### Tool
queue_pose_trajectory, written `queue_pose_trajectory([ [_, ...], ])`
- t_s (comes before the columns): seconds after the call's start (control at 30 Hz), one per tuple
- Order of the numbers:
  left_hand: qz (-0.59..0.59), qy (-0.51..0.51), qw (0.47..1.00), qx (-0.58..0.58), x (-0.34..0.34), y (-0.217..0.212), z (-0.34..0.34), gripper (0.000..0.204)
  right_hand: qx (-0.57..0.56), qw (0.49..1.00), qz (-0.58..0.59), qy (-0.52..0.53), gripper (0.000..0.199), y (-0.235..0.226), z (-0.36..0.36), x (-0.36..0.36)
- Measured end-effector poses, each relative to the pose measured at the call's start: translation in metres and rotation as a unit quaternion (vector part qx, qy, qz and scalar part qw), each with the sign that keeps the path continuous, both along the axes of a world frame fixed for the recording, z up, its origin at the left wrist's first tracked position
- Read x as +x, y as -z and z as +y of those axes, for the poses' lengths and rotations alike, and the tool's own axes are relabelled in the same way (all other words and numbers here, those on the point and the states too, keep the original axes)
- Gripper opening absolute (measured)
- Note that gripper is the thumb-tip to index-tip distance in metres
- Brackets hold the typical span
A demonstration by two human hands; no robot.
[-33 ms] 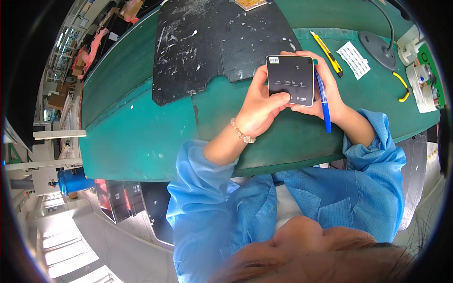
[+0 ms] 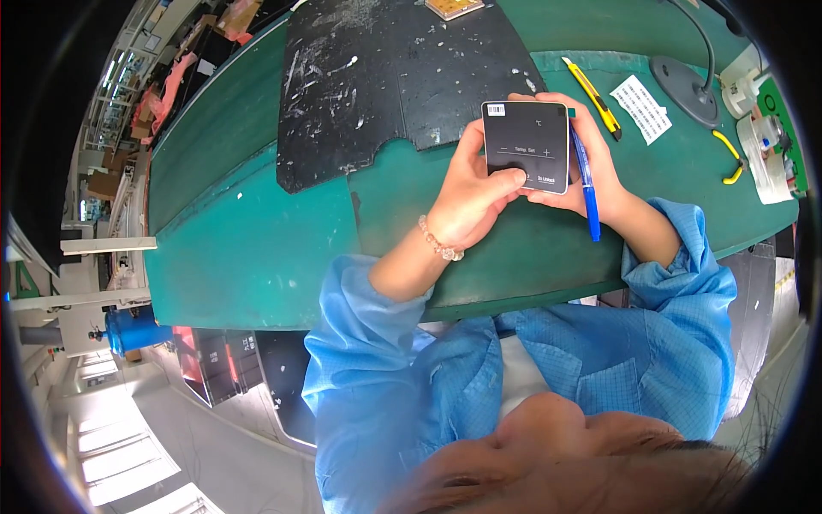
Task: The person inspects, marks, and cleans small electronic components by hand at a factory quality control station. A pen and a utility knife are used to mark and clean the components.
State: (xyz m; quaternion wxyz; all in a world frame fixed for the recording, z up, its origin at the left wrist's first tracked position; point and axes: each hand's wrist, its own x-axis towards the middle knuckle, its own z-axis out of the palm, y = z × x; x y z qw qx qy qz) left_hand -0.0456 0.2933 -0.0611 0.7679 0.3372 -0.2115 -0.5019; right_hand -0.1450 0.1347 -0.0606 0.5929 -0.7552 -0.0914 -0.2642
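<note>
A square control panel (image 2: 539,137) with a black glossy face, a pale rim and a small white barcode label is held up in both hands over the bench. My left hand (image 2: 462,193) grips its left side, the thumb pressed on the lower part of the face. From the right, my right hand (image 2: 604,167) wraps around the panel, most of its fingers hidden behind. A blue pen (image 2: 591,201) is also tucked in that hand, pointing down beside the panel. Just past the right hand lies a yellow utility knife (image 2: 592,96) on the green mat.
A stained black sheet (image 2: 351,94) covers the bench's far middle, with a yellowish block (image 2: 454,8) on it. A white label sheet (image 2: 642,110), a grey round stand base (image 2: 685,90), a yellow-handled tool (image 2: 730,163) and a white tape roll (image 2: 765,163) lie on the right.
</note>
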Motion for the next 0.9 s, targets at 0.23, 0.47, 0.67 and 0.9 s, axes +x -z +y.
queue_pose_trajectory([
  [0.23, 0.025, -0.001, 1.000, -0.002, -0.009, -0.002, -0.002, 0.065, -0.012, 1.000, -0.019, 0.011, 0.091, 0.006, 0.004, 0.000],
  [0.47, 0.006, -0.013, 1.000, 0.016, -0.009, 0.001, -0.004, 0.075, -0.010, 1.000, -0.027, 0.007, 0.087, 0.004, 0.011, 0.004],
  [0.67, 0.007, -0.024, 0.999, 0.023, -0.010, 0.004, -0.004, 0.073, -0.043, 0.998, -0.041, 0.005, 0.086, 0.010, 0.008, 0.004],
  [0.9, -0.002, -0.014, 1.000, 0.017, -0.011, 0.006, -0.001, 0.065, -0.122, 0.986, -0.106, 0.029, 0.084, 0.008, 0.017, 0.001],
])
